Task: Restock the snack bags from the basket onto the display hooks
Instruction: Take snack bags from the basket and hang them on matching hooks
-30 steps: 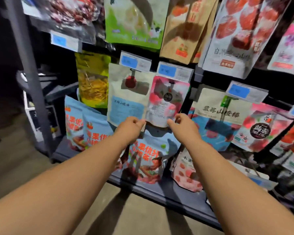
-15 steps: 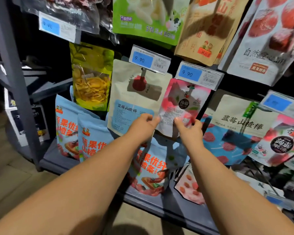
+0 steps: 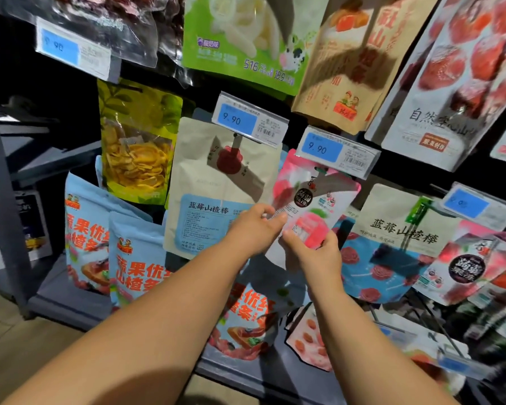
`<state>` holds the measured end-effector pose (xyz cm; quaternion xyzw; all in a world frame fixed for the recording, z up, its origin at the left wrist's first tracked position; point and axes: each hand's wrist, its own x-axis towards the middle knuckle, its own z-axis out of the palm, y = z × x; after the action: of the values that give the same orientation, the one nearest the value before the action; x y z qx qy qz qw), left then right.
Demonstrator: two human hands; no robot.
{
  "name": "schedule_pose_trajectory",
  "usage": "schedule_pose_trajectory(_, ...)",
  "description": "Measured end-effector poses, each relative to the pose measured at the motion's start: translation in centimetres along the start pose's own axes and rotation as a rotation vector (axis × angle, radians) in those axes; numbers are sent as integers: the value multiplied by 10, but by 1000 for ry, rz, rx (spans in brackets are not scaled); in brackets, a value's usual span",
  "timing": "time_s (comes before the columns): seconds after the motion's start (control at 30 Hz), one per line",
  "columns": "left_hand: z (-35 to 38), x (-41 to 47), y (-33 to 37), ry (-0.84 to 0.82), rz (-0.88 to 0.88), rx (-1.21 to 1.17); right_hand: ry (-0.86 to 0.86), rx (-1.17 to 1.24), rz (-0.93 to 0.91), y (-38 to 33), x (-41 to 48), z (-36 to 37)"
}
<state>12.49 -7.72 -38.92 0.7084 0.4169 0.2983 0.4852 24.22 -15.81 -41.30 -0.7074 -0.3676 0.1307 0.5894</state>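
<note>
Both hands have closed in toward each other along the bottom edge of the bag since half a second ago, and the view has drawn nearer to the shelving.

1. Display rack (image 3: 3,200): dark, densely hung with pouches in overlapping rows. The basket is not in view.
2. Neighbouring stock: a cream pouch (image 3: 216,176) hangs just left of the task item and overlaps its edge. A cream-and-blue pouch (image 3: 398,238) hangs just to the right.
3. Task item: the pink snack bag (image 3: 316,197) sits tilted, top leaning left, with its upper edge tucked under the price tag (image 3: 336,152). The hook is hidden behind that tag, so whether the bag is fully seated cannot be told.
4. Left hand (image 3: 254,226): fingers curled, pinching the bag's lower left edge.
5. Right hand (image 3: 319,249): gripping the lower edge from beneath, thumb on the front face.

Assessment of handling: the bag appears to be a light, glossy film pouch, flexible rather than stiff, and likely slippery. Held only at the bottom, its top will flop and be hard to steer. The header strip beside the hang hole would give better control for threading; the lower corners suit straightening only. Contents are probably soft, so a hard squeeze is inadvisable. Adjacent pouches may be dislodged.
</note>
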Motion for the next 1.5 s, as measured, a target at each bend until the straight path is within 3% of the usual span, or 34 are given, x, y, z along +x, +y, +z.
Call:
schedule_pose_trajectory(0.33, 0, -5, -1, 61, -18, -75, -105, 158, 14, -8, -11, -3)
schedule_pose_trajectory(0.43, -6, -8, -2, 64, -37, -116, -143, 320, 33, -9, -18, -6)
schedule_pose_trajectory(0.6, -20, -16, -1, -60, -8, -86, -208, 497, 25, -12, -31, -11)
schedule_pose_trajectory(0.83, -48, -29, 3, -240, 130, -183, -223, 413, -19, -5, -43, -16)
schedule_pose_trajectory(0.93, -53, -23, -6, 2, 195, -102, -231, 364, -20, 6, -49, -18)
schedule_pose_trajectory(1.0, -57, -16, -17, 221, 164, -183, -229, 375, 22, 16, -52, -17)
schedule_pose_trajectory(1.1, -70, -7, -35, 537, 32, -130, -245, 352, 46, 24, -53, -10)
schedule_pose_trajectory(1.17, -79, -3, -47, 653, -91, -42, -260, 331, 53, 26, -52, -6)
schedule_pose_trajectory(1.27, -89, 5, -61, 602, -175, -113, -282, 311, 62, 26, -51, 1)
schedule_pose_trajectory(1.4, -95, 12, -70, 494, -144, -366, -338, 330, 79, 22, -42, 6)
schedule_pose_trajectory(1.5, -98, 16, -71, 499, -124, -418, -374, 366, 89, 17, -37, 11)
